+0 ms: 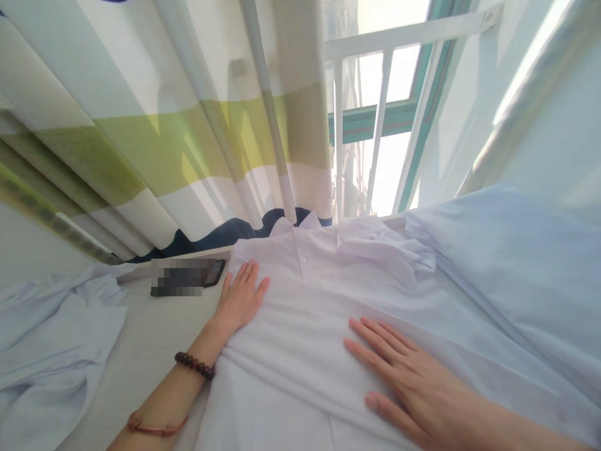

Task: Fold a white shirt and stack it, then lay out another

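Observation:
A pale lilac shirt (310, 313) with a collar and buttons lies spread on a flat surface in front of me. My left hand (240, 297) rests flat on its left shoulder edge, fingers stretched out and open. It wears a dark bead bracelet and a thin red cord on the forearm. My right hand (404, 376) lies flat on the shirt's lower middle, fingers extended toward the left, holding nothing.
A light blue cloth (507, 275) covers the right side, and another light blue garment (51, 338) lies crumpled at the left. A dark phone (213, 273) sits by the far edge. Striped curtains (154, 125) and a barred window (375, 125) stand behind.

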`<state>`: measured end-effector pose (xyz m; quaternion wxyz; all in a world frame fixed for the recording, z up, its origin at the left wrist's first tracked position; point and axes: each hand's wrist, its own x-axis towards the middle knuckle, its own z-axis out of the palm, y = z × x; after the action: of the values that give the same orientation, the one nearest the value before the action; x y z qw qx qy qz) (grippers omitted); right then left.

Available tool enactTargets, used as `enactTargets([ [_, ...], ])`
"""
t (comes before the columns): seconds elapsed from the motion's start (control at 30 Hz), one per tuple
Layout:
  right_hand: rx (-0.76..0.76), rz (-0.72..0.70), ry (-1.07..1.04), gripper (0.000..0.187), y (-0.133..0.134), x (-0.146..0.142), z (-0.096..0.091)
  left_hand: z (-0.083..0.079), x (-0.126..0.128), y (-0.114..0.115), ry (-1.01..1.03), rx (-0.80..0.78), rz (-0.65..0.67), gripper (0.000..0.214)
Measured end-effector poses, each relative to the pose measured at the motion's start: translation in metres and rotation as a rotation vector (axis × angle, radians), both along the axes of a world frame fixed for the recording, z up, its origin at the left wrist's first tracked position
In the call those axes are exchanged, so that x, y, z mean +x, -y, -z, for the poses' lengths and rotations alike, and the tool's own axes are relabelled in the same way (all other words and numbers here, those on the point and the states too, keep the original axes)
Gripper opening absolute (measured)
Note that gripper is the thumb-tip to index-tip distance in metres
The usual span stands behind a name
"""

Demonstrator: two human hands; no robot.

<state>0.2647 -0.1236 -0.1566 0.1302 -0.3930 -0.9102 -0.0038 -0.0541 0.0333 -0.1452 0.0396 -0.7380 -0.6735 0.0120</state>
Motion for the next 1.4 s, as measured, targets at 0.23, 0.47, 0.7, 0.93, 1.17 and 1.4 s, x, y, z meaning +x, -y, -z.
enactTargets([
  [0.23, -0.26, 0.03, -0.076, 0.058, 0.011, 0.032, -0.008, 0.004, -0.006, -0.008, -0.001, -0.017, 0.002, 0.067],
  [0.47, -0.144, 0.129, -0.14, 0.051, -0.017, 0.03, -0.023, -0.006, 0.001, -0.007, -0.109, 0.016, 0.006, 0.063],
  [0.7, 0.015, 0.652, 0.081, 0.061, -0.107, 0.048, -0.05, -0.023, 0.039, 0.005, 0.064, -0.11, 0.18, 0.051],
  [0.93, -0.012, 0.653, 0.165, 0.026, -0.115, 0.041, -0.069, -0.001, 0.055, 0.018, 0.323, 0.047, 0.405, 0.047],
  [1.17, -0.171, 0.278, -0.117, 0.02, -0.092, 0.007, -0.085, 0.017, 0.046, 0.015, 0.356, 0.225, 0.462, 0.041],
  [1.4, -0.218, 0.713, -0.136, 0.043, -0.141, 0.051, -0.063, 0.018, 0.047, 0.019, 0.382, 0.211, 0.447, 0.044],
])
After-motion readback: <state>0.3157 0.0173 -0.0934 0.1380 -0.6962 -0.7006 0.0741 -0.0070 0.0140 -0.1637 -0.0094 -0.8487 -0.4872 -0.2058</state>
